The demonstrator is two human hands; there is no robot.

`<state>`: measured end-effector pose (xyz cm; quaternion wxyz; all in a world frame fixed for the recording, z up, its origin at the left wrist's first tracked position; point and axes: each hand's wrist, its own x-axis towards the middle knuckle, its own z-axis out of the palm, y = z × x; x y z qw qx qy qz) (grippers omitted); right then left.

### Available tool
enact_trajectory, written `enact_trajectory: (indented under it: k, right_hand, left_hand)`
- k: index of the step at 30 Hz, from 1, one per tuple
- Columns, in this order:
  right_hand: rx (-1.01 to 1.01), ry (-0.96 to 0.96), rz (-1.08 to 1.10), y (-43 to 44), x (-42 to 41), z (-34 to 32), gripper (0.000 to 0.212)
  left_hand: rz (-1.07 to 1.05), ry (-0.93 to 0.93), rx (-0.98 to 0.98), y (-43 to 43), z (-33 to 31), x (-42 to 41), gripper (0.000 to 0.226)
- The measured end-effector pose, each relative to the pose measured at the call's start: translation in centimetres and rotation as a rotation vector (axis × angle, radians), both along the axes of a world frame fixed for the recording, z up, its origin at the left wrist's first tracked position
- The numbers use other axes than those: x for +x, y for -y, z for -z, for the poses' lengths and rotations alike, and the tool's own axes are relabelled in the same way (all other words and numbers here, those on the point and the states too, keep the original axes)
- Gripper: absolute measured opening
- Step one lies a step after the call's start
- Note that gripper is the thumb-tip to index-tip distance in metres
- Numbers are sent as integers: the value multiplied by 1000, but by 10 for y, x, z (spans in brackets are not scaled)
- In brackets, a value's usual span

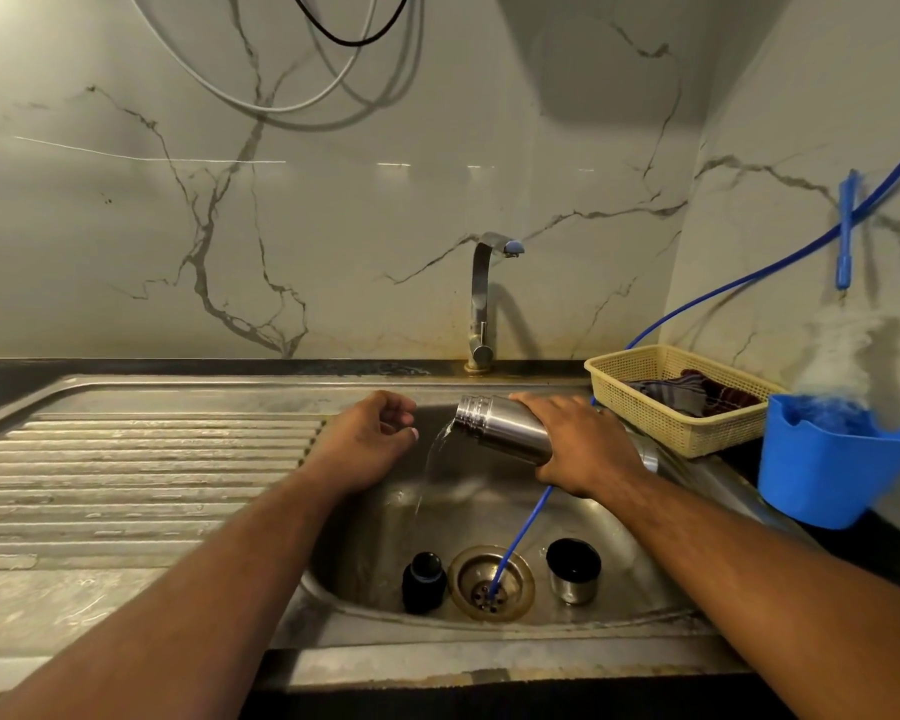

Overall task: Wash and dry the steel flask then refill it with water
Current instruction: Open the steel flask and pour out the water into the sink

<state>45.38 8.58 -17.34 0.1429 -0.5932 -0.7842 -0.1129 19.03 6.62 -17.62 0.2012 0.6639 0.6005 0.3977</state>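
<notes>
My right hand (578,444) grips the steel flask (500,426) over the sink basin (619,543), tipped with its threaded mouth down to the left. Water streams from the mouth into the basin. My left hand (370,433) hovers over the basin's left edge, fingers loosely curled, holding nothing. On the basin floor a black stopper (423,582) stands left of the drain (491,582). A steel cup lid (572,571) with a black inside stands to its right. No water comes from the tap (484,298) at the back.
A thin blue tube (523,527) runs from the right wall down into the drain. A yellow basket (661,407) with dark cloths sits right of the sink, a blue plastic tub (827,470) beside it. The ribbed draining board (141,470) lies to the left.
</notes>
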Motion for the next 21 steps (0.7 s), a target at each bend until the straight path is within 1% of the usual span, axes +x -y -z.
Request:
enact_trajectory:
  k: [5, 21]
  right_hand:
    - [-8, 11, 13, 2, 3, -2, 102]
    - [-17, 56, 58, -1, 10, -1, 100]
  left_hand:
    - [2, -1, -17, 1, 1, 0, 24]
    - [15, -8, -25, 2, 2, -3, 25]
